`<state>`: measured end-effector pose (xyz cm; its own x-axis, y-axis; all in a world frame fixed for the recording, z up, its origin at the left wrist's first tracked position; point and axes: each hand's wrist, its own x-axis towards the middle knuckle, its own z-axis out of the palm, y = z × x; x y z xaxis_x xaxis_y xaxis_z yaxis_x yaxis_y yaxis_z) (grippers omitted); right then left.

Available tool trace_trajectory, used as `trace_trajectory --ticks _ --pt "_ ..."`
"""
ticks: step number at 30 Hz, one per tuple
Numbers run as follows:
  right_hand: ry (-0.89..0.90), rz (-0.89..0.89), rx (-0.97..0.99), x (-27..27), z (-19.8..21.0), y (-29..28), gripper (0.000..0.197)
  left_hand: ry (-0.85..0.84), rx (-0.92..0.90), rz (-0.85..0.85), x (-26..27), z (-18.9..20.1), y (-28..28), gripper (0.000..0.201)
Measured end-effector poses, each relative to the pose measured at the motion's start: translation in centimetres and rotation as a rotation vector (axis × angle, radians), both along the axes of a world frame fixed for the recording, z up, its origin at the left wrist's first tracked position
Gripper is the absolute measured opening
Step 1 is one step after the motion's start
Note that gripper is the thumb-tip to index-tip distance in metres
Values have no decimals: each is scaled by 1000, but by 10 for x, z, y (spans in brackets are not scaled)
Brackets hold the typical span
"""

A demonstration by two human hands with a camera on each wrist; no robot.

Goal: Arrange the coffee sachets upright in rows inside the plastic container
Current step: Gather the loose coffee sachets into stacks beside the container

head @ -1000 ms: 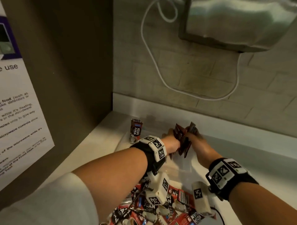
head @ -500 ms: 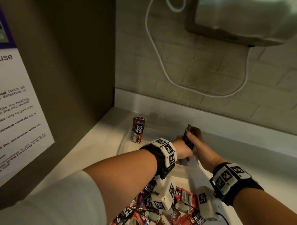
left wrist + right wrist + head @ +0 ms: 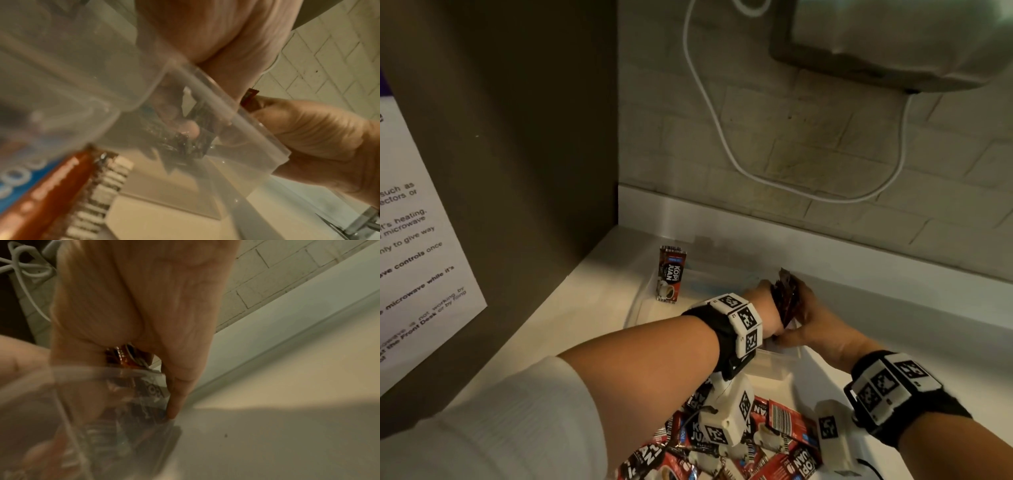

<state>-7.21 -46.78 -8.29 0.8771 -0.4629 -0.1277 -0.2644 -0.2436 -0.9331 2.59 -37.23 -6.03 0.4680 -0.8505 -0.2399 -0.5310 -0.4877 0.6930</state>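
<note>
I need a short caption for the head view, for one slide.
Both hands set a sachet bundle into the clear container; one sachet stands upright.

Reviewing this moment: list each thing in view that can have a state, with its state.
Plastic container: lidless, on the counter, nearly empty.
Single sachet: upright at the container's far left corner.
Sachet bundle: on edge, pressed between both hands inside the container.
Loose sachets: unsorted heap, lying flat.
Left hand: holds the bundle.
Right hand: holds the bundle.

Red-black sachets stand bunched in the clear container's right end.
</note>
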Motion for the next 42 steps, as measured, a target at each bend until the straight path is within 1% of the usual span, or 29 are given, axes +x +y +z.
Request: trace_trajectory --ticks 3,5,8,10,12,14,16,17,19,22,24,28,32,35,38,42 --pt "25 -28 -56 2 -7 -2 136 -4 -4 8 -1 0 -1 64" --pt "39 -63 -89 3 -9 -5 130 49 -38 58 -1 0 -1 63" --pt "24 -127 -115 6 -8 -5 117 67 -66 93 0 0 -2 58" --pt "11 -148 -124 7 -5 -3 117 64 -97 99 0 1 -1 54" --pt "7 -148 -142 7 -2 0 116 65 -120 111 -1 0 0 57" --pt "18 -144 -154 9 1 2 103 60 -127 133 -1 -1 1 66" --pt "41 -129 -161 12 3 5 88 95 -132 147 -2 -3 2 76" --pt "49 -120 -170 13 4 7 84 121 -129 144 -3 -3 3 79" --pt "68 -102 -190 15 5 10 79 173 -109 137 -5 -5 3 83" --pt "86 -88 -178 18 5 14 71 229 -90 133 -6 -5 2 82" --pt "95 -91 -171 22 5 16 69 245 -91 128 -5 -4 1 80" --pt "66 -116 -155 25 5 20 73 307 -129 150 1 -2 5 81" --pt "44 -115 -148 23 6 22 68 377 -187 203 5 0 8 77" --pt "63 -106 -101 22 8 21 68 406 -188 199 4 1 10 77" --pt "91 -99 -69 23 8 20 72 425 -177 165 3 5 11 73" --pt "81 -117 -49 21 9 19 62 465 -192 153 2 12 13 76"
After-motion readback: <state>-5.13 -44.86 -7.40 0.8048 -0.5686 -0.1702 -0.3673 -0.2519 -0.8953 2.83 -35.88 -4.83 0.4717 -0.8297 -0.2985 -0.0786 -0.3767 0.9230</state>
